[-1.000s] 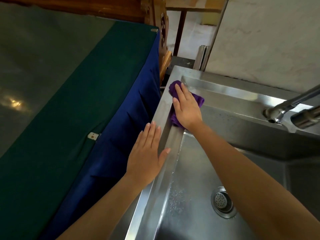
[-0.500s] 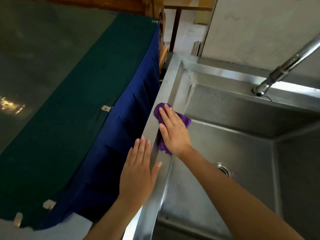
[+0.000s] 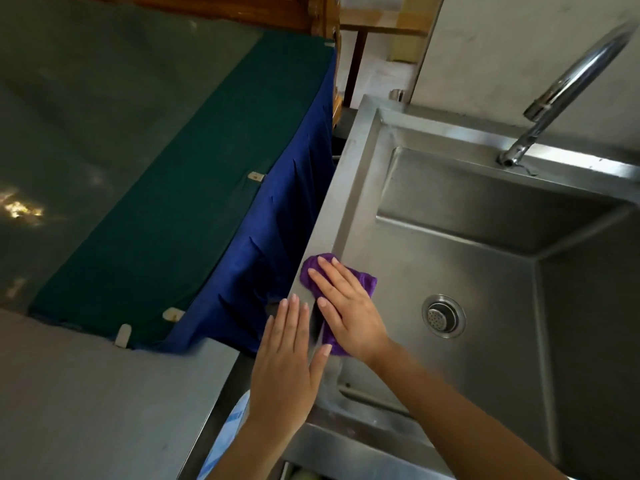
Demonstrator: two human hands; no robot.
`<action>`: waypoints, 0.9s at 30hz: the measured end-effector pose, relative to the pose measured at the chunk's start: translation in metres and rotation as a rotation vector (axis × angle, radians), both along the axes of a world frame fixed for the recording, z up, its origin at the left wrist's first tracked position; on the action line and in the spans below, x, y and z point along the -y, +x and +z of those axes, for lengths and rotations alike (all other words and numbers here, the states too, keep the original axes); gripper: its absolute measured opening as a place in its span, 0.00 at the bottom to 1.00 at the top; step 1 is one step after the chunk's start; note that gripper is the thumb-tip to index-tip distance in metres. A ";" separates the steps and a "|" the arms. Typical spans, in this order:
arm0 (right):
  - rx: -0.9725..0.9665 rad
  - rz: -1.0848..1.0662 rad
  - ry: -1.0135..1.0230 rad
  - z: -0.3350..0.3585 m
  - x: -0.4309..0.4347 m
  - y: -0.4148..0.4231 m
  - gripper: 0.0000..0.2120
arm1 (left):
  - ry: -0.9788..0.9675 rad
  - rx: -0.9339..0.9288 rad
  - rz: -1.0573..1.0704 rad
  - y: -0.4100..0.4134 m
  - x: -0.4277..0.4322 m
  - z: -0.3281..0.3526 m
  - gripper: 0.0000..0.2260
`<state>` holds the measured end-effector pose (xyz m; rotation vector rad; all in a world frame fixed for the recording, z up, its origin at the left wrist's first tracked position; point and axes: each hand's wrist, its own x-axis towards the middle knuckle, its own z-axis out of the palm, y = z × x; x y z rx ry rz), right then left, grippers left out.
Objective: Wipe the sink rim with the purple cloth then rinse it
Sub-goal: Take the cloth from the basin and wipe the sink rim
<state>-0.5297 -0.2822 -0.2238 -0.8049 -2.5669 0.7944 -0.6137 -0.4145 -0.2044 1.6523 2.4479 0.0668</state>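
Two flat hands: right hand fingers spread atop purple cloth on sink rim.

purple cloth, steel-grey sink, blue drape, green cover

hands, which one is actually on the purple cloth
The right hand: it lies flat on the purple cloth, pressing it on the sink rim. The left hand rests bare on the rim beside it, nearer the person.
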 end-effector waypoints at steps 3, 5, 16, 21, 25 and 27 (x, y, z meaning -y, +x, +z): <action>0.006 0.002 -0.011 0.001 -0.004 -0.001 0.24 | 0.024 -0.006 -0.008 0.001 -0.001 -0.002 0.30; -0.006 -0.017 0.018 -0.002 -0.015 -0.005 0.22 | 0.038 -0.005 -0.003 0.002 -0.002 -0.002 0.30; 0.046 -0.170 0.071 0.000 -0.138 -0.043 0.18 | 0.082 -0.058 -0.032 -0.012 -0.090 -0.004 0.32; 0.084 -0.206 0.092 0.008 -0.203 -0.060 0.19 | 0.090 -0.072 -0.074 -0.022 -0.140 -0.003 0.37; 0.140 -0.232 0.111 0.012 -0.250 -0.074 0.20 | 0.109 -0.081 -0.090 -0.024 -0.139 -0.010 0.34; 0.160 -0.237 0.104 0.013 -0.272 -0.080 0.20 | 0.112 -0.089 -0.095 -0.023 -0.137 -0.010 0.33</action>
